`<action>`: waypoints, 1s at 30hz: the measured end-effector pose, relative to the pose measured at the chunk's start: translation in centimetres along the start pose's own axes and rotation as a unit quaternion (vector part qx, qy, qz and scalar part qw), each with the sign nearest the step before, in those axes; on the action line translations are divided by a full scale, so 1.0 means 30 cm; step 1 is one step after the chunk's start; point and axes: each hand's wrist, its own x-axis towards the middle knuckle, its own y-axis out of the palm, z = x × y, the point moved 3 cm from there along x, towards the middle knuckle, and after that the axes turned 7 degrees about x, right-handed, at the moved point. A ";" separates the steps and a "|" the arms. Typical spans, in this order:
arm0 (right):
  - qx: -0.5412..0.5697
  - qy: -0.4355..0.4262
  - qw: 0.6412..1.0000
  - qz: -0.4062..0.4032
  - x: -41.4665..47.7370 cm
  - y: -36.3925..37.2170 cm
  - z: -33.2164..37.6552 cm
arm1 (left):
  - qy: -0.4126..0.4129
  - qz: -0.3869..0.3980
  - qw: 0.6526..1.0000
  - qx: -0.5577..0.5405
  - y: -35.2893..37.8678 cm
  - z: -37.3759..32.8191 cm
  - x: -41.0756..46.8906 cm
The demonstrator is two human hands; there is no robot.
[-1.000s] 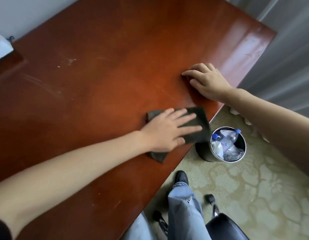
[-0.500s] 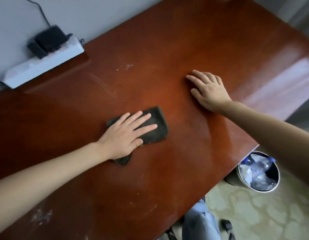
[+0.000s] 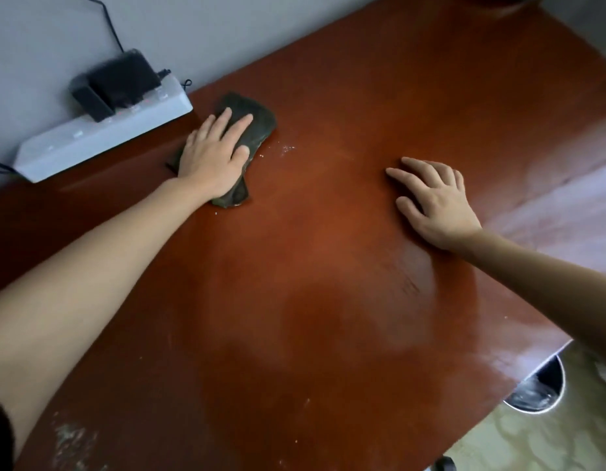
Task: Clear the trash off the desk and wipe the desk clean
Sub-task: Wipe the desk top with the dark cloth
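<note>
A dark green-grey cloth [image 3: 255,122] lies flat on the reddish-brown wooden desk [image 3: 311,300], near its back edge by the wall. My left hand [image 3: 215,154] presses on the cloth with straight, spread fingers. Flat on the bare desk to the right rests my right hand [image 3: 434,198], fingers spread, holding nothing. White crumbs [image 3: 287,149] sit just right of the cloth. Pale dusty smears [image 3: 74,440] mark the desk's near left corner.
A white power strip [image 3: 101,137] with black adapters [image 3: 115,85] plugged in lies along the wall, just left of the cloth. A round metal bin [image 3: 546,392] with plastic trash stands on the patterned carpet below the desk's right edge.
My left hand has slid the cloth across the desk from near the front edge to the back, next to the power strip. My right hand has stayed resting on the desk.
</note>
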 end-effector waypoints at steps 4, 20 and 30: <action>0.030 0.000 0.999 -0.014 0.003 -0.002 -0.004 | 0.181 -0.001 0.982 0.052 0.016 -0.209 -0.035; 0.017 0.004 1.000 -0.006 0.006 0.002 -0.010 | 0.020 -0.010 0.999 0.039 -0.008 0.080 -0.052; 0.013 -0.003 1.000 -0.006 0.003 0.004 -0.008 | 0.024 -0.008 1.000 -0.013 -0.016 -0.108 0.148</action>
